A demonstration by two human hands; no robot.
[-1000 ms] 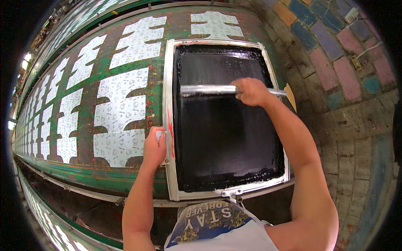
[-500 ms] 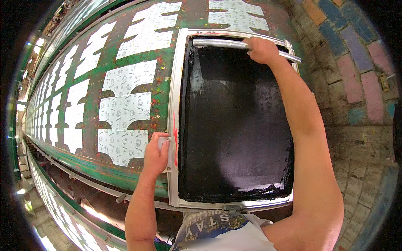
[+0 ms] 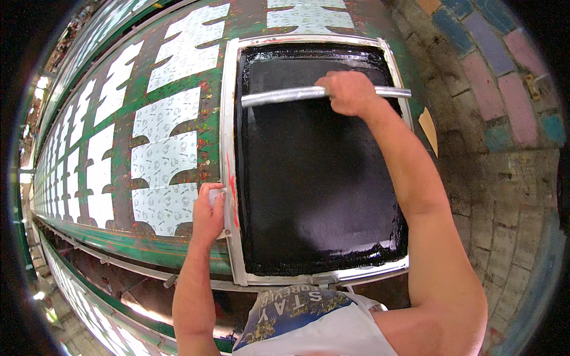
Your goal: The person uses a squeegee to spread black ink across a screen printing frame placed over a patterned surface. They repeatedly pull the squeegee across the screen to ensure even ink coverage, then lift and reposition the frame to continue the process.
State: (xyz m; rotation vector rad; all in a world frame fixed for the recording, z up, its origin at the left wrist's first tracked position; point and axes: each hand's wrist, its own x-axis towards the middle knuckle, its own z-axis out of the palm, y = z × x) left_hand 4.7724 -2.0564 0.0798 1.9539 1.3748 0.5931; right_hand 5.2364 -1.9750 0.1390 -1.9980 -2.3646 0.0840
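A silk-screen printing frame point(image 3: 228, 148) with pale metal edges lies on the green printing table in front of me. Black ink point(image 3: 314, 178) covers its mesh, glossy toward the near right corner. My right hand point(image 3: 350, 95) is closed around a silver squeegee point(image 3: 282, 95), which lies crosswise over the far part of the screen, its right end reaching past the frame's edge. The squeegee's blade underneath is hidden. At the frame's left side my left hand point(image 3: 209, 210) wraps round a whitish handle point(image 3: 215, 196), the thumb on top.
White fabric pieces point(image 3: 165, 160) with small line prints and curved cutouts lie in rows on the green table point(image 3: 119, 236), leftward and beyond the frame. A metal rail point(image 3: 136, 267) follows its near edge. To the right is a floor of painted bricks point(image 3: 484, 104).
My right hand has drawn the squeegee from the screen's far edge a short way toward me. My left hand keeps its grip on the handle. The whole view has shifted slightly.
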